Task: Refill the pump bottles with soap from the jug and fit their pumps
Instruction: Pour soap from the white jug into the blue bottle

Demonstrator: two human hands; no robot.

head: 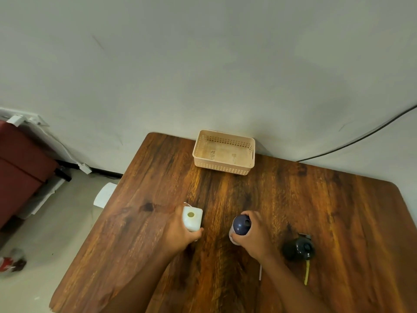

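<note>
White square bottle (192, 218), its round neck uncapped, stands upright mid-tabletop (338, 211), the left hand (180, 231) wrapped round its near side. Just beside it the right hand (252, 236) grips a dark blue-topped bottle (240, 224), also uncapped. A black pump (299, 248) with yellowish tube lies toward the right edge; a beige basket (223, 168) sits at the far edge

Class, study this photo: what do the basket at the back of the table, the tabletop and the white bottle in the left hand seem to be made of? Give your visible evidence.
Basket: likely moulded plastic, matt beige; its walls have regular rows of small punched slots.
Tabletop: wood or wood-look laminate, slightly glossy; dark grain streaks and knots, cannot tell which.
White bottle, gripped by the left hand: probably plastic, smooth, slightly translucent, with an open round mouth.
</note>
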